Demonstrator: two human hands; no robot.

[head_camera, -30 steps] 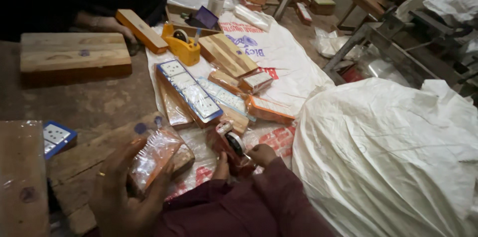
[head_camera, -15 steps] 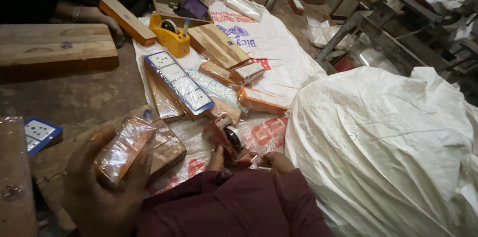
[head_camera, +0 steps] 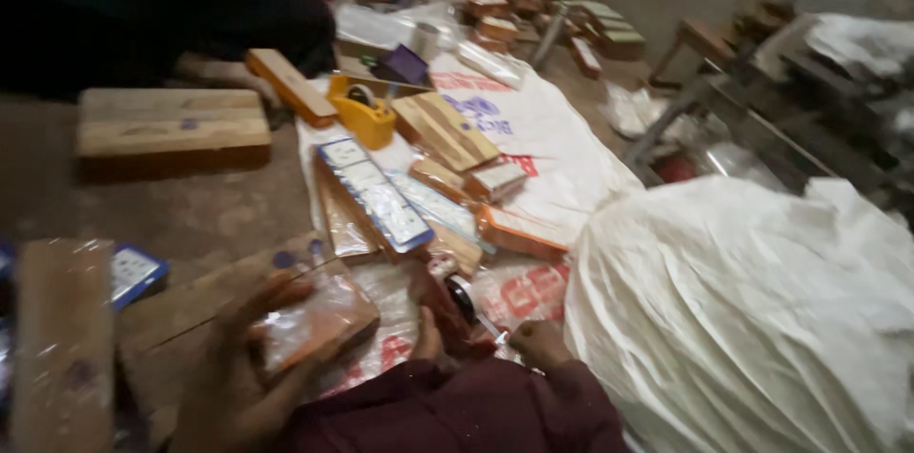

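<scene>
Beside the big white sack [head_camera: 762,320], low at its left, the person's left hand [head_camera: 238,367] was closed round a plastic-wrapped block [head_camera: 319,324], fingers curled over its near end and thumb along the side. The block lay just above a bare wooden board [head_camera: 181,315] and well to the left of the sack. It looked stiff and fairly light, a solid bar under thin clear film; the film was probably slippery and would crinkle, so a grip across the short sides, near the middle, seemed safer than a pinch on the loose wrap. Its long axis ran from lower left to upper right, the far end pointing toward the sack. The right hand [head_camera: 457,320], closer to the sack's left edge, was wrapped about a small dark round object [head_camera: 464,299], perhaps a roll of tape; blur hid just how tightly the fingers closed. Farther up from the sack sat a yellow tape dispenser [head_camera: 362,115] among more wrapped blocks.
</scene>
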